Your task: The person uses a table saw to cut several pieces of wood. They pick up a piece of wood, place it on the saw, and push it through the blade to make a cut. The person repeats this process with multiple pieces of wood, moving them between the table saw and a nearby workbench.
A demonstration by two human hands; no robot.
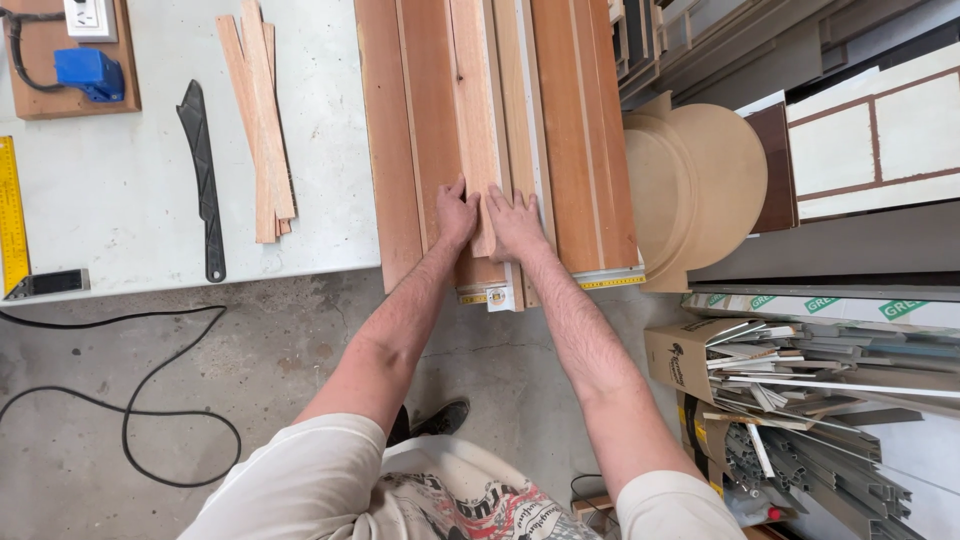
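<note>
The person is squaring up a narrow wooden strip (pixel 476 120) on the stack of boards (pixel 570 130). The left hand (pixel 456 214) and right hand (pixel 515 222) press flat against its sides, fingers open, gripping nothing. The next move probably needs even pressure to keep it straight.

Brown cardboard box (pixel 690 362) at right holding metal strips; white-green printed package (pixel 820 308) just above it.

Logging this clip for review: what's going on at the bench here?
A person stands at a white workbench, both hands on a stack of reddish wooden boards. The left hand and right hand press either side of a narrow board lying on top, near its close end. A black hand saw, loose wood strips and a yellow square lie untouched to the left.
</note>
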